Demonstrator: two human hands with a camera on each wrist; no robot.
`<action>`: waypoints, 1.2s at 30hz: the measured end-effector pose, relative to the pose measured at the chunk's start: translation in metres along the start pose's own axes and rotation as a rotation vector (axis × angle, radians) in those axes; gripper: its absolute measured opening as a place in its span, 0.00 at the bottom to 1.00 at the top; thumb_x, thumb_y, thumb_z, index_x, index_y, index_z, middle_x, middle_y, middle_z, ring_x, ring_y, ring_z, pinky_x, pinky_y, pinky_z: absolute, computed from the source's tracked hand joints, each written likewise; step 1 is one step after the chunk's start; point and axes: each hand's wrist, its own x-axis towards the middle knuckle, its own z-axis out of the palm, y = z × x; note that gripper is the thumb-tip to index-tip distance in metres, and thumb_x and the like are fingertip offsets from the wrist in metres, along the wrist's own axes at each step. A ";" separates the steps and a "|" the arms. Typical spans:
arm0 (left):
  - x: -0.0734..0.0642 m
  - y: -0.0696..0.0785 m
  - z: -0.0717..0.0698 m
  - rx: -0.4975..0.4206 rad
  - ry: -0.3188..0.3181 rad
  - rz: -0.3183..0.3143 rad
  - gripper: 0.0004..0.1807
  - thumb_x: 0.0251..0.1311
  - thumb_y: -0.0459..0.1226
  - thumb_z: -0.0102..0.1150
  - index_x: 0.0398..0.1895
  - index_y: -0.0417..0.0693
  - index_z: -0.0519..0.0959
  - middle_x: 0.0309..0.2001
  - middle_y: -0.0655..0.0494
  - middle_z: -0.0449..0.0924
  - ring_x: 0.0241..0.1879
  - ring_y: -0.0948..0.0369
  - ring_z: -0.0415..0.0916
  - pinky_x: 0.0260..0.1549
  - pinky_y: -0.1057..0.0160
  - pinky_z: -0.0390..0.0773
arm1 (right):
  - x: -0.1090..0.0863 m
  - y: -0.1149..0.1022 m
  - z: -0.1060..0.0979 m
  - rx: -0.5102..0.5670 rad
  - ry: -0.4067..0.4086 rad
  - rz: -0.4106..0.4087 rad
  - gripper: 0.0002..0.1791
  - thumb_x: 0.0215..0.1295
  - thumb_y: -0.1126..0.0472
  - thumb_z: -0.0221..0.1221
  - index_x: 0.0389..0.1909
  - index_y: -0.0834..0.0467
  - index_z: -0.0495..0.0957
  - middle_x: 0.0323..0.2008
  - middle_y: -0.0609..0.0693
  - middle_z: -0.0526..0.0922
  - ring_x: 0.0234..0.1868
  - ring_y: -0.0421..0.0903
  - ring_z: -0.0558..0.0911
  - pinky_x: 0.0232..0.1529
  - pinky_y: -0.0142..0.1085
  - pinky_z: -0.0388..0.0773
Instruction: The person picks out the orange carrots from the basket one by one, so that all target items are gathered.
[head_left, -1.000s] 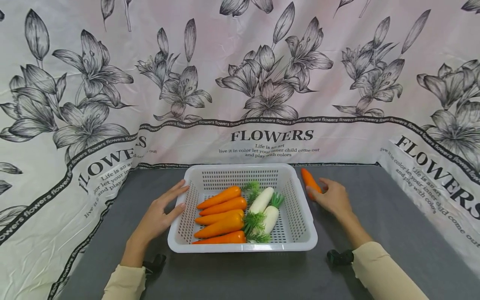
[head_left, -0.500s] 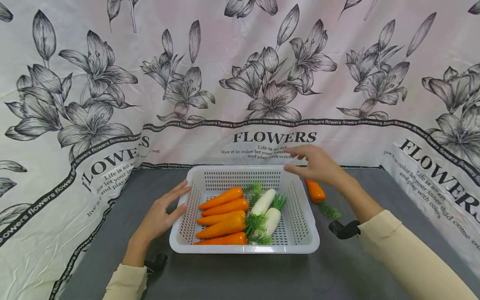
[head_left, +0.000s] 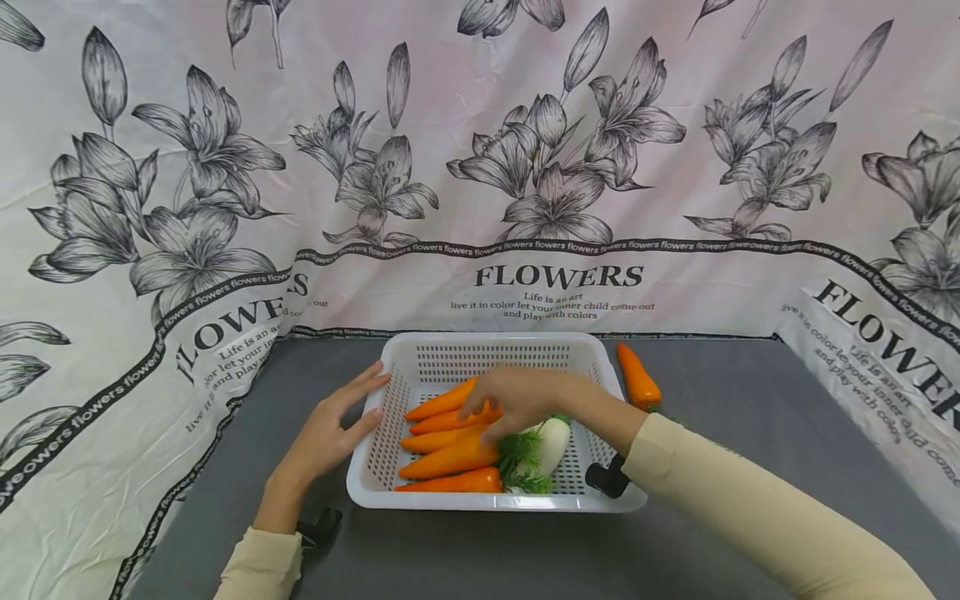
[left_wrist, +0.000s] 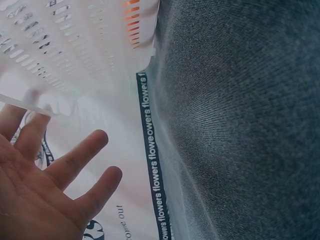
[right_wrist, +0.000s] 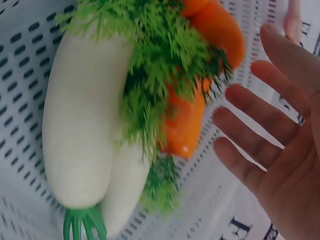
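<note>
A white perforated basket (head_left: 487, 502) holds several orange carrots (head_left: 450, 454) with feathery green tops (head_left: 519, 454), points toward the left. White radishes (right_wrist: 82, 120) lie beside them, partly under the right arm in the head view. My right hand (head_left: 525, 393) hovers over the carrots with fingers spread. The right wrist view shows nothing in its grasp. At the basket's left rim, my left hand (head_left: 330, 433) rests relaxed fingertips. The left wrist view shows that hand's fingers (left_wrist: 80, 155) fairly straight, some at the rim.
One carrot (head_left: 639, 379) lies outside the basket on the grey tabletop (head_left: 480, 554), just past the right wall; its green top is mostly behind the sleeve. A floral cloth (head_left: 555, 287) hangs behind and along both sides of the table.
My right hand left the carrot outside the basket, rose over the basket's back right corner, then came down leftward above the carrots inside. My left hand has stayed at the left rim.
</note>
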 end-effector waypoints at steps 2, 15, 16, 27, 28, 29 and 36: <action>0.000 0.000 0.001 0.000 -0.003 -0.003 0.29 0.71 0.45 0.57 0.75 0.63 0.69 0.80 0.58 0.58 0.77 0.43 0.59 0.68 0.28 0.60 | 0.006 -0.001 0.005 0.044 -0.062 0.008 0.25 0.65 0.55 0.69 0.62 0.58 0.81 0.61 0.49 0.84 0.54 0.48 0.84 0.56 0.41 0.82; 0.000 -0.003 0.005 0.009 0.004 0.012 0.28 0.71 0.45 0.56 0.74 0.60 0.70 0.80 0.55 0.59 0.76 0.41 0.59 0.67 0.27 0.61 | 0.018 -0.003 0.017 0.010 -0.196 0.111 0.28 0.64 0.51 0.70 0.64 0.53 0.80 0.62 0.44 0.83 0.57 0.39 0.79 0.59 0.32 0.77; 0.000 -0.002 0.005 0.008 0.001 0.012 0.28 0.71 0.45 0.56 0.74 0.60 0.69 0.80 0.55 0.59 0.76 0.41 0.59 0.67 0.27 0.60 | 0.019 -0.002 0.018 0.007 -0.199 0.119 0.28 0.64 0.51 0.70 0.64 0.53 0.80 0.61 0.44 0.83 0.56 0.39 0.79 0.59 0.32 0.77; 0.001 -0.001 0.004 0.007 0.001 0.028 0.28 0.71 0.43 0.56 0.74 0.58 0.70 0.80 0.54 0.59 0.76 0.40 0.60 0.66 0.27 0.62 | 0.010 0.002 0.010 0.022 -0.234 0.149 0.24 0.61 0.55 0.68 0.59 0.51 0.84 0.49 0.41 0.84 0.43 0.38 0.75 0.46 0.29 0.74; 0.001 0.000 0.003 0.009 0.001 0.028 0.28 0.71 0.43 0.56 0.74 0.58 0.70 0.80 0.54 0.59 0.76 0.40 0.60 0.66 0.27 0.62 | 0.009 0.001 0.008 0.025 -0.247 0.155 0.24 0.62 0.55 0.68 0.59 0.51 0.84 0.48 0.41 0.83 0.43 0.38 0.74 0.44 0.29 0.73; 0.001 0.000 0.003 0.010 0.001 0.026 0.28 0.71 0.43 0.56 0.74 0.59 0.70 0.80 0.54 0.59 0.76 0.40 0.60 0.66 0.27 0.62 | 0.007 0.001 0.005 0.024 -0.260 0.160 0.24 0.62 0.55 0.68 0.60 0.51 0.83 0.49 0.41 0.83 0.43 0.38 0.73 0.44 0.29 0.73; 0.000 -0.002 0.002 0.014 0.005 0.013 0.28 0.72 0.44 0.56 0.75 0.60 0.69 0.80 0.54 0.58 0.77 0.41 0.59 0.68 0.28 0.61 | -0.013 0.008 -0.012 0.038 -0.197 0.078 0.24 0.62 0.58 0.67 0.61 0.54 0.82 0.45 0.47 0.85 0.37 0.36 0.74 0.49 0.31 0.75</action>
